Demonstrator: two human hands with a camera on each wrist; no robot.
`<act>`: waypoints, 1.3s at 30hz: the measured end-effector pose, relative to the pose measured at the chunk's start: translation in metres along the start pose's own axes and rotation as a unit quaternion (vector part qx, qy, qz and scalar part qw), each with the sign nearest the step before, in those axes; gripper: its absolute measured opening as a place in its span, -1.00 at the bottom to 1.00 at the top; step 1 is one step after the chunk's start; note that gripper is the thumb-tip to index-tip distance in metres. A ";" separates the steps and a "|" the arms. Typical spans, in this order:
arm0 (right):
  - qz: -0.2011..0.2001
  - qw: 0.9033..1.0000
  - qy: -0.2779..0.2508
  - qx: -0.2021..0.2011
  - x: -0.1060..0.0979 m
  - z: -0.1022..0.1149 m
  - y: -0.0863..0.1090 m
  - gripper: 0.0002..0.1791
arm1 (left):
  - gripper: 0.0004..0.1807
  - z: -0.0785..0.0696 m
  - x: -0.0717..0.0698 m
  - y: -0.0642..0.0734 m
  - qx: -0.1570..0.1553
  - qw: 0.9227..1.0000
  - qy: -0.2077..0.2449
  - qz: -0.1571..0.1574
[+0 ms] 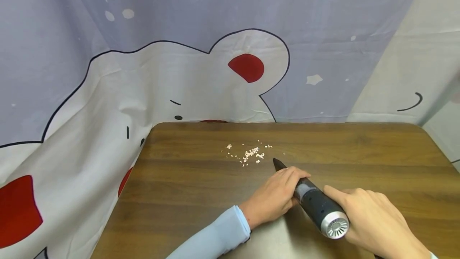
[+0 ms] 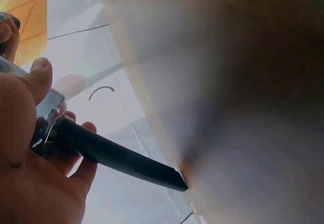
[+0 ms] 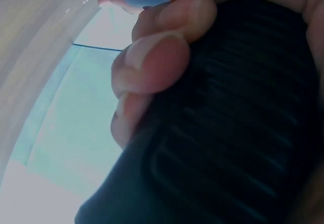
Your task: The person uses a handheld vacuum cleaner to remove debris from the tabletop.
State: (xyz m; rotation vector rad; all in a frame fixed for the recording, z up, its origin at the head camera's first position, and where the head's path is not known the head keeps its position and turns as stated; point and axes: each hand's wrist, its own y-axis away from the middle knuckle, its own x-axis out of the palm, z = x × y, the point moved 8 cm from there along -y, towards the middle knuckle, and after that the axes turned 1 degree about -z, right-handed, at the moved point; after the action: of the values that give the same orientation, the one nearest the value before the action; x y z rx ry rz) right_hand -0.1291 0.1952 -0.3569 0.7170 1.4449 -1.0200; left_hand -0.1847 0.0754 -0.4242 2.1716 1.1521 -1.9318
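Note:
A black handheld vacuum cleaner [image 1: 318,207] with a silver vented end slants over the table, held in both hands. My left hand [image 1: 274,195] grips its front part, around the clear section behind the nozzle. In the left wrist view, fingers [image 2: 86,171] and thumb wrap that section, and the long black nozzle [image 2: 124,158] reaches out past them. My right hand [image 1: 377,217] holds the ribbed handle [image 3: 233,117], its fingers curled round it in the right wrist view. The nozzle tip points toward scattered pale crumbs [image 1: 248,154], just to their right in the head view.
The brown wooden table [image 1: 179,195] has rounded far corners. Behind it and along its left side hangs a curtain [image 1: 172,79] with white, grey-purple and red cartoon shapes. A few crumbs lie apart from the main patch.

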 end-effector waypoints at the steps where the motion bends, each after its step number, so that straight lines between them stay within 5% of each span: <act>1: 0.001 1.000 0.001 0.001 0.000 -0.001 0.000 -0.53 | -0.28 0.001 0.001 -0.001 0.000 1.000 0.002 -0.001; 23: -0.011 1.000 0.004 0.007 0.002 -0.010 -0.007 -0.58 | -0.27 0.013 0.009 -0.015 -0.027 0.999 0.034 0.012; 39: -0.018 0.999 -0.029 -0.004 0.015 -0.018 -0.024 -0.56 | -0.28 0.028 0.006 -0.015 -0.036 0.999 0.008 0.006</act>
State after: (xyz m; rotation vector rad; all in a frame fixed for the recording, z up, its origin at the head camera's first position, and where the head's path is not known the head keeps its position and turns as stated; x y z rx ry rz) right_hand -0.1604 0.1987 -0.3685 0.6529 1.4155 -1.0529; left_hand -0.2168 0.0763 -0.4290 2.1568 1.1883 -1.8415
